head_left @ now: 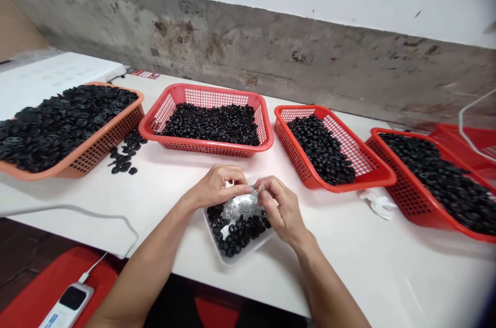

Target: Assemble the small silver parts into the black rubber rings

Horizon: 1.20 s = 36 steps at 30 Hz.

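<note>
pinching fingers (270,206), clear tub (250,252), black rings (242,235) inside

White tabletop (372,266) lay open right of the right hand (282,209), up to a crumpled white tissue (380,205). Ahead, the middle red basket (205,148) and an angled red basket (293,150) blocked low passage, a narrow gap between rims. Leftward obstacles: loose black parts (123,166), orange basket (96,150).

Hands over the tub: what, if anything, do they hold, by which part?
Right hand: apparently a tiny shiny piece, pinched; which part, unclear. Left hand: cannot tell.
</note>
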{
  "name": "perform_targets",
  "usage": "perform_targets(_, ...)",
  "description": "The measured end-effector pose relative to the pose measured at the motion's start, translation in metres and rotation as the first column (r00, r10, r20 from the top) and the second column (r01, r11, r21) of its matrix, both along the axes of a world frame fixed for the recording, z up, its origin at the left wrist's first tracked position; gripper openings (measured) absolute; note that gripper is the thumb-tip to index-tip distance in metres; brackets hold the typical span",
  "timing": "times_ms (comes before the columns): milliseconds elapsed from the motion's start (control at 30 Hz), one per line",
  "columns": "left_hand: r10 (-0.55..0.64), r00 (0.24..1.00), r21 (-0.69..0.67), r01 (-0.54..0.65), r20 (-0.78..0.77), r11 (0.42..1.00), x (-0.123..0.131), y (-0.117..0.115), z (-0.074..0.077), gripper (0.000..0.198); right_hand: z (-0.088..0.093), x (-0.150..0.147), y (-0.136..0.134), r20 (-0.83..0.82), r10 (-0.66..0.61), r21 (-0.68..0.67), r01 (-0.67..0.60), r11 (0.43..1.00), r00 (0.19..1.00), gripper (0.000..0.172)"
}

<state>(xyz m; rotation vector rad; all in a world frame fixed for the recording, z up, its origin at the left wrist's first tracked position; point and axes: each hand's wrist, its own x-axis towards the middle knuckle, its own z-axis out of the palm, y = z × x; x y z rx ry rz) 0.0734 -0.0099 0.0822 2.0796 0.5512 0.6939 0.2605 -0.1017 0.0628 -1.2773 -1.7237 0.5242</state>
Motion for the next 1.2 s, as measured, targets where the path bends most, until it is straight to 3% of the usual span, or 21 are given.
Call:
perform_targets(100, -0.008, 1.0, -0.032, 0.008, 0.005, 0.999, 0.002, -0.002, -0.002, 0.015, 0.0, 0.001, 0.0, -0.085, 0.009, -0.138, -0.021, 0.99, 0.996, 0.02)
perform_targets(267, 0.014, 0.994, 0.002, -0.014, 0.109, 1.0, 0.005, -0.004, -0.007, 0.021, 0.001, 0.004, 0.0, -0.282, 0.085, -0.309, -0.175, 0.935, 0.956, 0.023)
perform_targets(400, 0.001, 0.976, 0.042, -0.01, 0.218, 0.999, 0.005, -0.003, -0.008, 0.022, 0.002, 0.005, 0.0, -0.389, 0.104, -0.34, -0.247, 0.908, 0.915, 0.024)
perform_targets(667, -0.03, 0.96, 0.038, 0.021, 0.278, 0.999, 0.008, -0.005, -0.006, 0.016, 0.001, 0.003, 0.0, -0.421, 0.106, -0.348, -0.269, 0.898, 0.901, 0.031)
perform_targets(867, -0.02, 0.975, 0.065, 0.006, 0.223, 0.998, 0.008, -0.006, -0.003, 0.01, 0.001, 0.003, 0.001, -0.258, 0.106, -0.286, -0.181, 0.941, 0.96, 0.038)
perform_targets(1033, -0.1, 0.995, 0.056, 0.099, 0.022, 0.994, 0.005, -0.005, -0.002, 0.02, 0.013, 0.016, 0.0, -0.048, 0.12, -0.301, -0.128, 0.945, 0.992, 0.042)
perform_targets(1100, -0.131, 0.99, 0.052, 0.133, -0.054, 0.99, 0.005, -0.005, -0.004, 0.024, 0.02, 0.02, -0.003, 0.119, 0.185, -0.34, -0.135, 0.931, 0.975, 0.039)
perform_targets(1200, -0.114, 0.992, 0.041, 0.116, -0.061, 0.992, 0.008, -0.005, -0.008, 0.026, 0.025, 0.02, -0.008, 0.347, 0.313, -0.418, -0.153, 0.896, 0.884, 0.026)
